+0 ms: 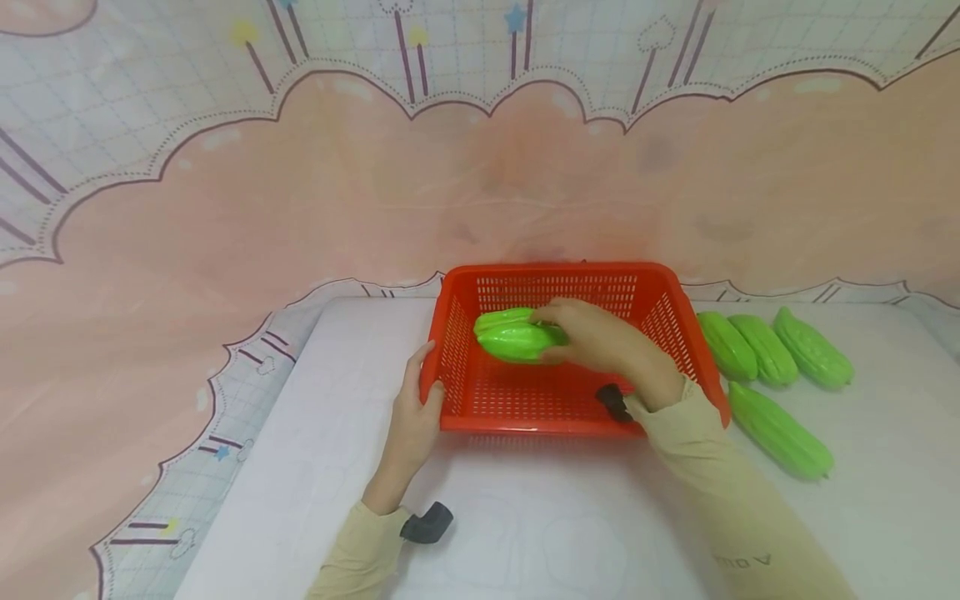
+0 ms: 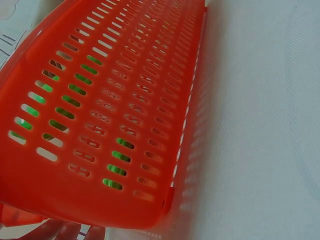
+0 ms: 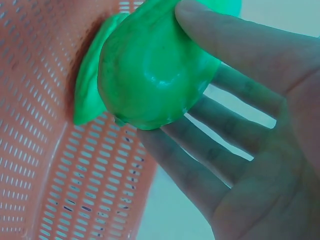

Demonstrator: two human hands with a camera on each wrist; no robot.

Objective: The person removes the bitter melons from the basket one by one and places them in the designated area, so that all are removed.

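A red plastic basket (image 1: 517,427) with slotted walls stands on the table. Its left rim is gripped by my left hand (image 1: 416,412), whose fingertips (image 2: 67,231) show at the bottom of the left wrist view. Inside the basket, my right hand (image 1: 596,337) holds a ridged green gourd (image 1: 517,343), thumb on one side and fingers spread along the other. Its rounded end (image 3: 155,85) faces the right wrist camera. Another green gourd (image 3: 90,80) lies just behind it against the basket wall, partly hidden by the held one.
To the right of the basket several more green gourds lie on the white table (image 1: 525,533): a group near the basket's back right, including one gourd (image 1: 813,348), and a longer gourd (image 1: 780,429) closer to me. A patterned cloth (image 1: 480,183) hangs behind the table.
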